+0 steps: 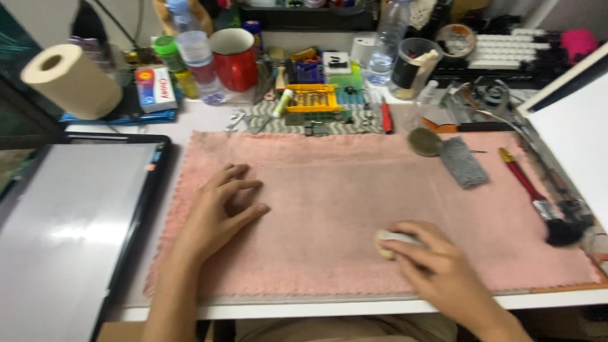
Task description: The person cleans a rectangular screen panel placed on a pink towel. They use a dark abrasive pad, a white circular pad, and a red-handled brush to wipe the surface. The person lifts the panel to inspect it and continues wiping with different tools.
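Left hand (218,212) rests flat on pink towel (354,209), fingers (244,185) spread, holding nothing. Right hand (437,266) lies on the towel, fingers curled around a small pale object (385,242).

Single head-worn view, steeply downward and close over the cluttered desk (209,114).

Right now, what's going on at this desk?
A person sits at a cluttered desk with both hands on a pink towel spread over it. The left hand rests flat on the cloth, fingers spread. The right hand covers a small pale rounded object near the towel's front edge. A red-handled brush lies to the right, a grey pad further back, and a large dark-framed panel to the left.
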